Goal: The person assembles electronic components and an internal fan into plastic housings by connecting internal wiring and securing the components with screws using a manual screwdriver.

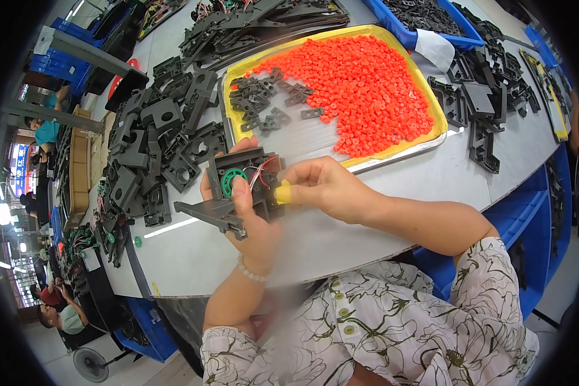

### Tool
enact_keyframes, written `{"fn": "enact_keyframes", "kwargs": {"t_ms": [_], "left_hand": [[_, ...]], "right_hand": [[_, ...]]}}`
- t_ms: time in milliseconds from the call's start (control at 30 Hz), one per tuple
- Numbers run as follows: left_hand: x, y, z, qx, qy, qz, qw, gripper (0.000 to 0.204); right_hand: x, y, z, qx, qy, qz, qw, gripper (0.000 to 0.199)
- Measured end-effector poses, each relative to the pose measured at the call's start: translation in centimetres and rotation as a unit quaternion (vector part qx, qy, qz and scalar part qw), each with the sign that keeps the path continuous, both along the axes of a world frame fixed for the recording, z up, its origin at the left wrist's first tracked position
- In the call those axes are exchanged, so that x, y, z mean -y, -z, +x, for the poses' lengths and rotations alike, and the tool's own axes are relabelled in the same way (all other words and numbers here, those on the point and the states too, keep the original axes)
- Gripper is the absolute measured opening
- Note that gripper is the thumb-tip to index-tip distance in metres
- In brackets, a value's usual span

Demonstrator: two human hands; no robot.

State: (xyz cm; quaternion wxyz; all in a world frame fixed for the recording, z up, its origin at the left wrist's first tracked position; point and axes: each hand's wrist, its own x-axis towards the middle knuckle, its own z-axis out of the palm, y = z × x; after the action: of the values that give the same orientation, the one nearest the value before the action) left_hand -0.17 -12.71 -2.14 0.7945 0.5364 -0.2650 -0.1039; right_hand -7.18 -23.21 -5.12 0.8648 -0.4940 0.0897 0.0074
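Broadly, the grey tabletop (431,180) is spread with a yellow tray (439,119) of orange beads (360,83) toward its far edge, and black plastic frames (154,148) are heaped along its left edge. Above the near edge, a black frame part (235,186) (green wheel, thin wires) is clamped in the left hand (254,222). Its right side is pinched by the right hand (325,186), one fingertip capped in yellow.
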Motion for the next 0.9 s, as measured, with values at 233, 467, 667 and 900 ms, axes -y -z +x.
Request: {"fn": "enact_keyframes", "kwargs": {"t_ms": [233,467,667,900], "left_hand": [[0.0,-0.2,0.1,-0.067,-0.014,0.008,0.998,0.040],[-0.1,-0.1,-0.1,-0.058,-0.004,-0.003,0.998,0.042],[-0.1,0.3,0.4,-0.065,0.011,0.005,0.998,0.037],[0.1,-0.7,0.5,-0.091,0.030,-0.056,0.994,0.037]], "right_hand": [[-0.5,0.2,0.1,0.011,0.034,0.023,0.999,0.024],[-0.3,-0.2,0.0,0.056,-0.022,0.070,0.996,0.046],[-0.6,0.6,0.4,0.066,0.004,0.065,0.996,0.043],[0.2,-1.4,-0.3,0.092,0.143,-0.238,0.956,0.045]]}}
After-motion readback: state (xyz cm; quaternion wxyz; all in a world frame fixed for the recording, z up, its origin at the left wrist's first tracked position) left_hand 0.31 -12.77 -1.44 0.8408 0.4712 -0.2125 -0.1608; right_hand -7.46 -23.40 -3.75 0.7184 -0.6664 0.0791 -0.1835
